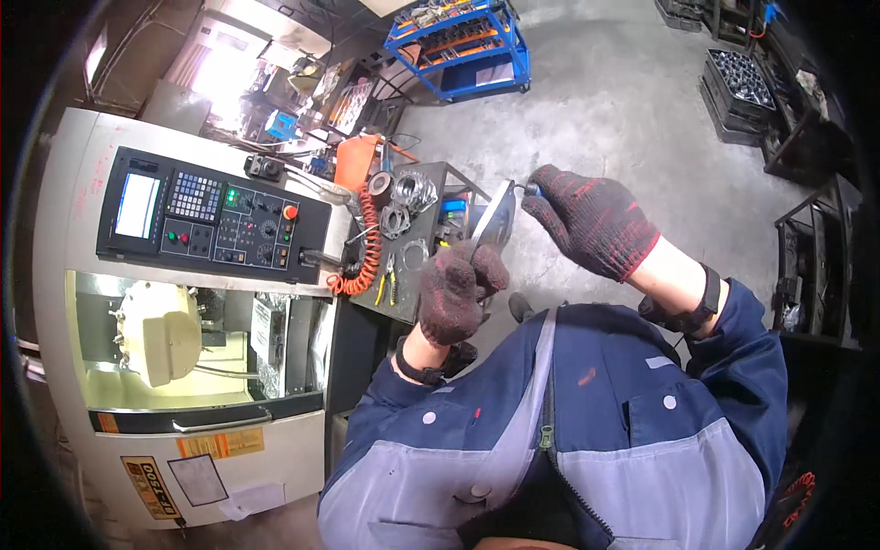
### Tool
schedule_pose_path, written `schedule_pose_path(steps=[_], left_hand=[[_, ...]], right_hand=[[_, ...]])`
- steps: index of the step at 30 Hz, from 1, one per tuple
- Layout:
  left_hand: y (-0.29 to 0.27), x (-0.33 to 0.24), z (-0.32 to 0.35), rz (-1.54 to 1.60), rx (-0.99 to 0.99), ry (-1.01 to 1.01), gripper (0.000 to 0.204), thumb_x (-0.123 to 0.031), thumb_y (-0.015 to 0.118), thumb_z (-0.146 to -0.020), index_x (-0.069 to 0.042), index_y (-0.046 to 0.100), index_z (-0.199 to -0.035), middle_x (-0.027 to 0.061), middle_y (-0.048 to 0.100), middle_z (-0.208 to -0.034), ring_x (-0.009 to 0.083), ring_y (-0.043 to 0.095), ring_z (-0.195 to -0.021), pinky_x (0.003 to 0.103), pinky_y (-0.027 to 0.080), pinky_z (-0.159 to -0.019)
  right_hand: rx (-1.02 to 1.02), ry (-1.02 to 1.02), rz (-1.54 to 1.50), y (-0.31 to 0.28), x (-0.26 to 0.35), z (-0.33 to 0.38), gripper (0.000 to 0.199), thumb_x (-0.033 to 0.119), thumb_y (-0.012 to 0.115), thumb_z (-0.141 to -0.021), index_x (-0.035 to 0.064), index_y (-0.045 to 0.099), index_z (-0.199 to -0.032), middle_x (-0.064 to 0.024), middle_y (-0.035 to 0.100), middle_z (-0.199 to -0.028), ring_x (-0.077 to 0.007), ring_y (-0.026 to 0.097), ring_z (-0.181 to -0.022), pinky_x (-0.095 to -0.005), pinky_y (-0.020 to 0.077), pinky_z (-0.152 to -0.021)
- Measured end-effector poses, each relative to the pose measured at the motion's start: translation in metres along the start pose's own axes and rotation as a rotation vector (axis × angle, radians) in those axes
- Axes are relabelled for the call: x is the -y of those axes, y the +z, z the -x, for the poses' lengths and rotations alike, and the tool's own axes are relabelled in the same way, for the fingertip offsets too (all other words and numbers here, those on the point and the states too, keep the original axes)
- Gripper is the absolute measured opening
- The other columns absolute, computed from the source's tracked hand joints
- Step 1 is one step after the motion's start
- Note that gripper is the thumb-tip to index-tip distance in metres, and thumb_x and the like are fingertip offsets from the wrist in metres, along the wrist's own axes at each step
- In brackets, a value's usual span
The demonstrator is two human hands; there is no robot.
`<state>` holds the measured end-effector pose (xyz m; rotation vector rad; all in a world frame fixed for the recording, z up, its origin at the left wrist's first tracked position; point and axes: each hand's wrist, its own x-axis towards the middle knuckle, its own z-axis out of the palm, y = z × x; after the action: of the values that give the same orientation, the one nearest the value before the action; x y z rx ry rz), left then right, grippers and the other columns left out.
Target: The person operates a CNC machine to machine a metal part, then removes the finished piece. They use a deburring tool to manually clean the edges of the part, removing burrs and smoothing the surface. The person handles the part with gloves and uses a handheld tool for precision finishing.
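My left hand, in a dark knitted glove with red flecks, is closed on the lower edge of a flat metal part. That part is tilted up and seen nearly edge-on, so its full shape does not show. In a matching glove, my right hand pinches a small hand tool with a dark handle. The tool's thin bent tip reaches the upper edge of the metal part; whether it touches cannot be told. Both hands are held in front of my chest, beside the workbench.
Metal rings, yellow-handled pliers and a coiled orange air hose lie on the bench. At left stands a machine with a control panel and an open chamber. A blue cart stands beyond; crates of parts are at right.
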<state>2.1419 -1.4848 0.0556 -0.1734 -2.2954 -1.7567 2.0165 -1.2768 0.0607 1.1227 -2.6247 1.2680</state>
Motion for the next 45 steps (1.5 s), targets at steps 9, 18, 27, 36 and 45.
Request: schedule_pose_path(steps=[9, 18, 27, 36, 45], left_hand=[[-0.011, 0.015, -0.008, -0.375, 0.112, 0.17, 0.014, 0.007, 0.054, -0.079, -0.004, 0.062, -0.077, 0.0086, 0.062, -0.074, 0.0217, 0.062, -0.067, 0.032, 0.048, -0.061], [-0.016, 0.018, 0.0, -0.37, 0.106, 0.244, 0.017, 0.005, 0.054, -0.079, -0.007, 0.064, -0.077, 0.0107, 0.063, -0.075, 0.0291, 0.063, -0.068, 0.036, 0.049, -0.061], [-0.024, 0.024, 0.003, -0.303, 0.117, 0.027, 0.012, 0.001, 0.058, -0.072, -0.009, 0.064, -0.076, 0.0088, 0.064, -0.075, 0.0325, 0.063, -0.07, 0.04, 0.049, -0.063], [-0.034, 0.034, 0.003, -0.218, 0.076, 0.125, 0.013, 0.006, 0.059, -0.074, -0.006, 0.063, -0.079, 0.0076, 0.062, -0.075, 0.0262, 0.062, -0.07, 0.036, 0.048, -0.063], [-0.032, 0.021, 0.014, -0.416, 0.074, 0.149, 0.014, 0.003, 0.053, -0.087, -0.004, 0.063, -0.082, 0.0064, 0.062, -0.076, 0.02, 0.061, -0.071, 0.033, 0.048, -0.06]], right_hand=[[0.102, -0.026, 0.143, 0.008, 0.013, -0.003, 0.031, 0.036, 0.061, -0.101, 0.0054, 0.058, -0.098, -0.0221, 0.065, -0.078, -0.046, 0.066, -0.075, -0.0527, 0.0517, -0.064], [0.095, -0.063, 0.17, 0.005, 0.003, -0.024, 0.031, 0.037, 0.06, -0.102, 0.006, 0.06, -0.099, -0.0207, 0.067, -0.078, -0.0438, 0.068, -0.075, -0.0521, 0.0522, -0.065], [0.273, 0.028, 0.053, 0.027, 0.012, -0.021, 0.035, 0.039, 0.057, -0.103, 0.0036, 0.057, -0.103, -0.0239, 0.067, -0.081, -0.0471, 0.067, -0.08, -0.0539, 0.0523, -0.07], [0.15, -0.019, 0.08, 0.007, 0.021, -0.036, 0.029, 0.034, 0.056, -0.102, 0.0066, 0.063, -0.108, -0.0213, 0.071, -0.087, -0.0436, 0.07, -0.081, -0.0533, 0.0554, -0.072], [0.309, 0.101, -0.058, 0.022, 0.024, -0.034, 0.036, 0.04, 0.061, -0.101, 0.0036, 0.063, -0.102, -0.0246, 0.067, -0.085, -0.0464, 0.066, -0.085, -0.0517, 0.0521, -0.074]])
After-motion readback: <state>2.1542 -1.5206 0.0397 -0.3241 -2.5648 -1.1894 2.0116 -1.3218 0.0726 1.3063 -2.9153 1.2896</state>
